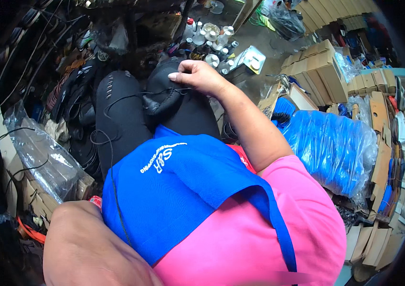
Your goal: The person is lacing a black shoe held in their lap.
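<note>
A black shoe (162, 102) rests between my thighs, on dark trousers. Just above its right side is my right hand (197, 77), thumb and forefinger pressed together; whatever they pinch is hidden. Black cord (138, 94) runs across the shoe and under the right hand. More of it (113, 176) loops over my left thigh and trails down the blue apron (164, 167). My left arm (88, 243) is bent at the lower left, and its hand is out of sight.
Several bottles (212, 40) and a white container (250, 59) stand on the floor ahead. To my right are a plastic-wrapped blue bundle (333, 148) and cardboard boxes (319, 66). At left lie a clear plastic bag (45, 152) and dark footwear (71, 90).
</note>
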A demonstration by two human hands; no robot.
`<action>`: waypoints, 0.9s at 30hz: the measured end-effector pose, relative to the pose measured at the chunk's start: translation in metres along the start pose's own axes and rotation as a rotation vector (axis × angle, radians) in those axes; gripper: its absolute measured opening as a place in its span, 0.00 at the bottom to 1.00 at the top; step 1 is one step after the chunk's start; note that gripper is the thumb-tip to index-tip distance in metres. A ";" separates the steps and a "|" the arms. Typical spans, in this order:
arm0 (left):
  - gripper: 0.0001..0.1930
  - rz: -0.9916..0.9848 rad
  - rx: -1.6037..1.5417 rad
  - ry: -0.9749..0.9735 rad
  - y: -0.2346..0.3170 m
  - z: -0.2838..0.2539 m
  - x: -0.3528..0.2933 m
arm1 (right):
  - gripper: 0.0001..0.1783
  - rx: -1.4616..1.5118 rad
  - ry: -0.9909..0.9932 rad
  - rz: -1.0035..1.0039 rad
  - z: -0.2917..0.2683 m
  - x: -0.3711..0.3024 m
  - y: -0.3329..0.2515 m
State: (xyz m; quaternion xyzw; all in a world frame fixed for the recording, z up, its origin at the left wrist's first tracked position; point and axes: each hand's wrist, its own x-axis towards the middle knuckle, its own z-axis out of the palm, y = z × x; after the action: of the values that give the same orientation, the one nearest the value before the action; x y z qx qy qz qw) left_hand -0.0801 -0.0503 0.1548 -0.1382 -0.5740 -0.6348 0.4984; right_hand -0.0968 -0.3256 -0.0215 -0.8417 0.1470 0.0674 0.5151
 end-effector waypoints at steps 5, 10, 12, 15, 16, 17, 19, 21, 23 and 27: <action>0.16 0.130 -0.116 0.234 -0.029 0.029 -0.008 | 0.17 0.038 -0.019 -0.028 0.003 0.000 0.008; 0.27 0.345 0.063 0.281 -0.031 0.022 -0.007 | 0.17 0.027 -0.015 -0.010 0.002 -0.001 0.010; 0.24 0.362 0.099 0.304 -0.020 0.019 0.001 | 0.18 0.031 -0.023 -0.017 0.004 0.000 0.007; 0.09 0.067 -0.151 0.154 -0.003 0.004 -0.018 | 0.18 0.077 -0.022 -0.016 0.003 0.002 0.013; 0.09 0.061 -0.168 0.141 0.000 -0.004 -0.029 | 0.20 0.139 -0.002 -0.036 -0.001 0.001 0.021; 0.08 0.175 0.062 0.250 0.006 0.001 -0.031 | 0.14 0.197 -0.057 -0.043 0.006 0.001 0.006; 0.07 0.156 0.361 0.460 0.024 -0.002 -0.046 | 0.14 0.189 -0.055 -0.031 0.003 0.002 0.006; 0.06 0.149 0.394 0.570 0.019 -0.005 -0.028 | 0.14 0.133 -0.080 -0.004 0.001 0.003 0.001; 0.07 0.104 0.273 0.498 0.016 -0.011 -0.019 | 0.14 0.144 -0.088 -0.001 0.000 0.002 0.004; 0.10 0.273 0.164 0.461 0.000 0.000 -0.011 | 0.16 0.109 -0.080 0.030 -0.002 -0.001 0.002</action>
State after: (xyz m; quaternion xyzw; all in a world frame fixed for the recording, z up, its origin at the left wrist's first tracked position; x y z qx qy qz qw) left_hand -0.0749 -0.0451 0.1468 -0.0254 -0.4709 -0.5281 0.7062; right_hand -0.0987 -0.3286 -0.0221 -0.8068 0.1422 0.1007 0.5645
